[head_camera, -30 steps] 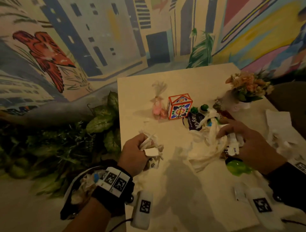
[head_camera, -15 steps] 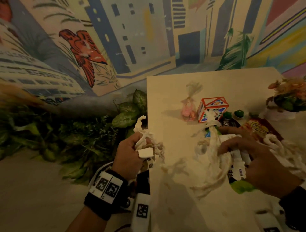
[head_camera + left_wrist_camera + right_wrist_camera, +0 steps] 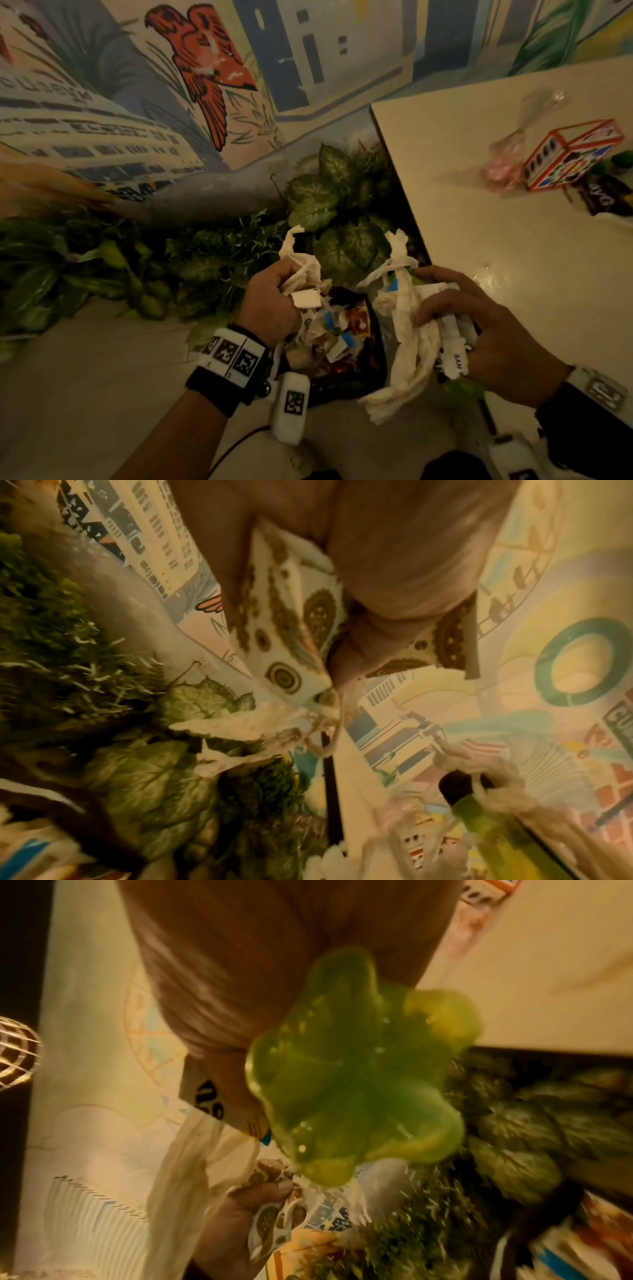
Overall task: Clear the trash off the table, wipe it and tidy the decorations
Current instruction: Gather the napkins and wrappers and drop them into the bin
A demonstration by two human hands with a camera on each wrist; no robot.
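Observation:
My left hand (image 3: 287, 294) grips a wad of crumpled tissues (image 3: 301, 270) and a patterned paper scrap (image 3: 291, 615), off the table's left edge. My right hand (image 3: 442, 308) holds a long bundle of white tissue (image 3: 407, 342), white sachets (image 3: 452, 346) and a green plastic bottle (image 3: 356, 1069). Both hands hover over a black trash bin (image 3: 375, 363) on the floor, which holds wrappers and paper. The cream table (image 3: 479, 240) lies to the right.
On the table stand a colourful patterned box (image 3: 572, 157), a pink candy bag (image 3: 503, 168) and a dark snack wrapper (image 3: 603, 202). Leafy plants (image 3: 335, 205) line the floor below a painted mural wall (image 3: 205, 68), just beyond the bin.
Both hands have moved left off the tabletop with their trash and now hang over the bin. The view has swung left and down, and the flower pot has left the frame.

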